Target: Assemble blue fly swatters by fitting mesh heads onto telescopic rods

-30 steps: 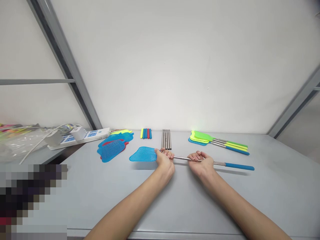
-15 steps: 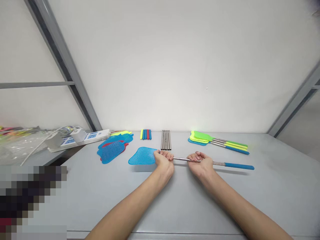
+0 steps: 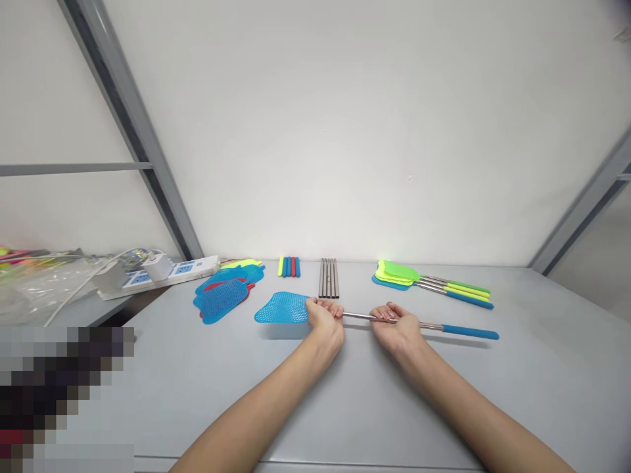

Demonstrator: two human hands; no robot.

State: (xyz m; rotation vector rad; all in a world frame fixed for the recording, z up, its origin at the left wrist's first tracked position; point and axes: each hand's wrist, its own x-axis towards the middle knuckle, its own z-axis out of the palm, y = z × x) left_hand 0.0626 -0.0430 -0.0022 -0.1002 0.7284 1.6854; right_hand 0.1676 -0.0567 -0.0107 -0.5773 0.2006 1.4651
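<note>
A blue fly swatter (image 3: pixel 357 315) is spanning the frame's lower centre, the left hand (image 3: pixel 326 320) clamping it, seemingly just below its mesh head (image 3: pixel 280 308), the right hand (image 3: pixel 398 324) clasping its metal shaft (image 3: pixel 431 326). Metal tubes (image 3: pixel 329 278) are lying behind, near mid-frame.

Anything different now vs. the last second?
Almost nothing: at most a slight tilt of the blue flyswatter. Nothing was taken up or let go. The left grip stays by its head, the right grip on its metal shaft. Unchanged: loose swatter heads, row of coloured handles, metal tubes and stacked flyswatters. The view itself shifted slightly.
</note>
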